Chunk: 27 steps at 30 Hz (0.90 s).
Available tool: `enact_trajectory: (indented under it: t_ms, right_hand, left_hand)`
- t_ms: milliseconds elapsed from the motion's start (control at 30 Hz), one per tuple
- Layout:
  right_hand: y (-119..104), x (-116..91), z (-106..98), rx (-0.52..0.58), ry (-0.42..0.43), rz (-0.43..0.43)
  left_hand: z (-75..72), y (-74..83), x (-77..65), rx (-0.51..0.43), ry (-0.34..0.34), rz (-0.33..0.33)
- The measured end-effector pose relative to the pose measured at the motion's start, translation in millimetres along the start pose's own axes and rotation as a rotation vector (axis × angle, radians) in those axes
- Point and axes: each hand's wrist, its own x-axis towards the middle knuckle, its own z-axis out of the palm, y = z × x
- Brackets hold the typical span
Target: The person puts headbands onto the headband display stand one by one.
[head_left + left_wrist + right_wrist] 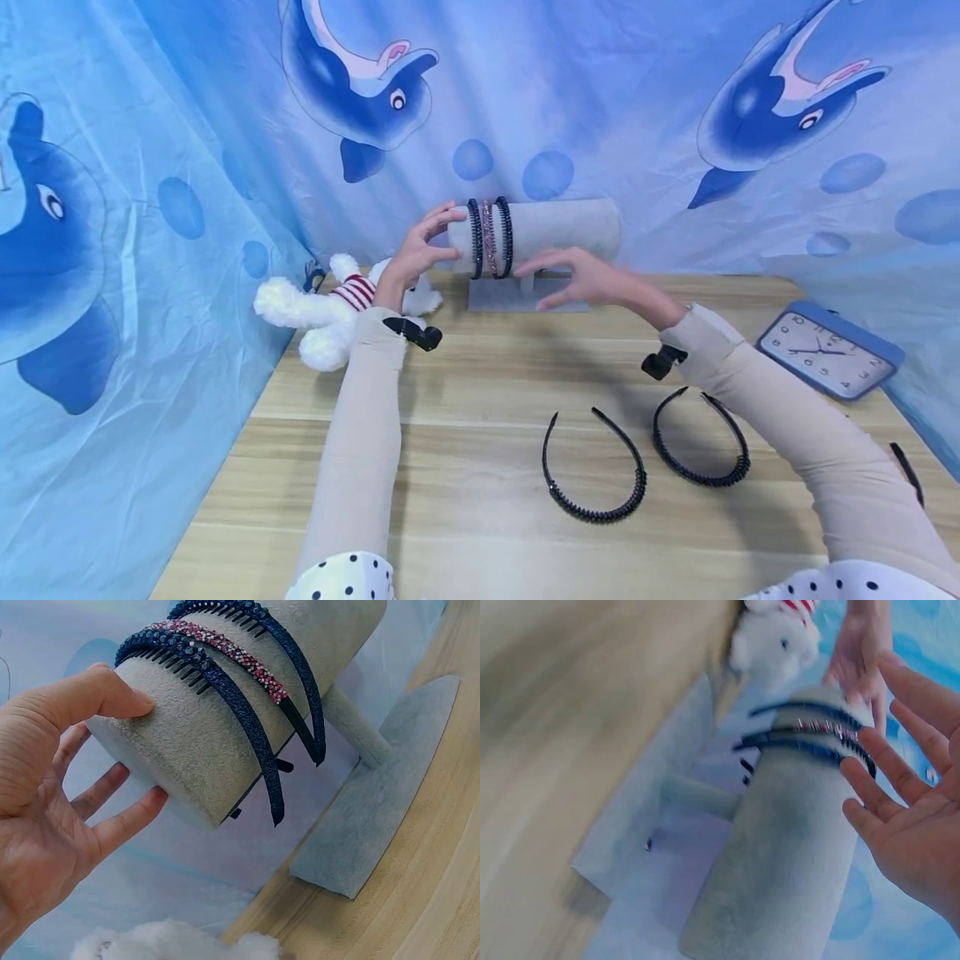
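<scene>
A grey T-shaped display stand (570, 227) with a padded cylinder holds several headbands near its left end. A pink-jewelled headband (232, 654) sits between two dark blue beaded headbands (236, 701). My left hand (422, 247) holds the cylinder's left end, thumb on its side and fingers about the end face (52, 787). My right hand (581, 277) is in front of the cylinder, right of the headbands, fingers spread and holding nothing. In the right wrist view the right hand (922, 795) appears beside the cylinder, its fingertips overlapping the headbands; contact is unclear.
Two black headbands (600, 514) (701, 477) lie on the wooden table (450, 467), with part of another dark band (907, 473) at the right edge. A white plush toy (327, 346) lies left of the stand. A blue clock (828, 350) leans at the right.
</scene>
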Motion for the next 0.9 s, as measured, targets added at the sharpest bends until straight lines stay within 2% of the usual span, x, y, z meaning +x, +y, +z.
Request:
enact_trajectory:
  t_ms: [367, 600, 800, 900]
  right_hand:
    - [-8, -56, 51, 0.094, -0.294, -0.059]
    - [-10, -75, 87, 0.089, -0.399, -0.098]
    - [-16, -86, 111, 0.026, -0.456, -0.079]
    - [-19, -90, 120, -0.003, -0.479, -0.096]
  left_hand:
    - [1.4, 0.9, 1.5, -0.011, 0.000, 0.003]
    - [0.1, 1.8, 3.4, 0.003, 0.009, -0.010]
    - [1.1, 3.9, 1.3, 0.020, 0.011, -0.024]
    - [2.0, 4.6, -0.3, 0.015, 0.009, -0.029]
